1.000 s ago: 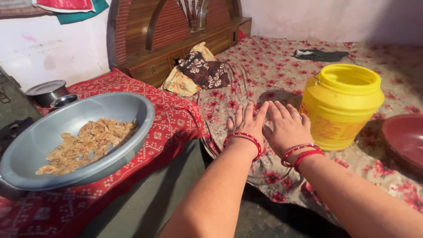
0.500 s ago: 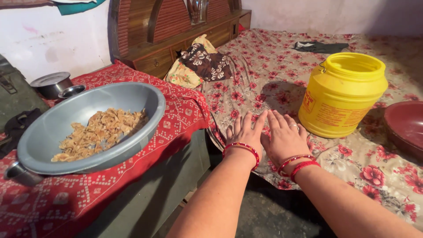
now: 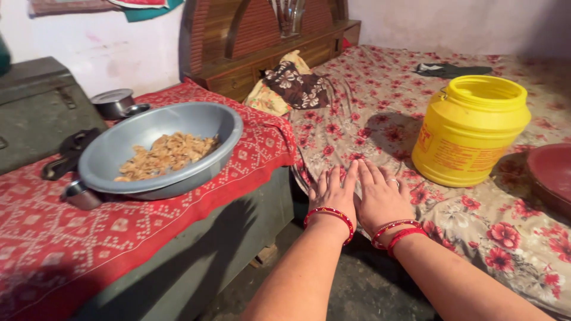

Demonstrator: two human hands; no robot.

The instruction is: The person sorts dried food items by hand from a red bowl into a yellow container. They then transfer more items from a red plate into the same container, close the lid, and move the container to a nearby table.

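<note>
Both hands lie flat, palms down and fingers stretched out, gripping nothing: the left hand (image 3: 333, 193) and the right hand (image 3: 380, 196) rest side by side, touching along their inner edges, on the flowered bedsheet (image 3: 380, 107) at the near edge of the bed. Red bangles (image 3: 329, 213) ring both wrists, and a ring sits on one finger of the right hand.

Compared with half a second ago, the hands keep the same flat pose on the sheet, but they sit a little lower in the view and the view itself has swung left: a grey-green metal trunk (image 3: 41, 107) at the left now shows much more of itself, and the grey basin has slid toward the middle of the view.

Just beyond the right hand, near but not touching, stands a yellow plastic jar (image 3: 470, 131), squat and round, its wide mouth open with no lid on it; a printed label in a darker orange wraps its side. What is inside cannot be seen.

On the red patterned cloth (image 3: 71, 238) covering the surface to the left sits a wide grey basin (image 3: 160, 148) holding a heap of pale tan flaky pieces (image 3: 166, 154). Behind it stands a small steel pot (image 3: 113, 102) with a lid. A dark red dish (image 3: 550, 178) shows at the right edge of the bed.
</note>
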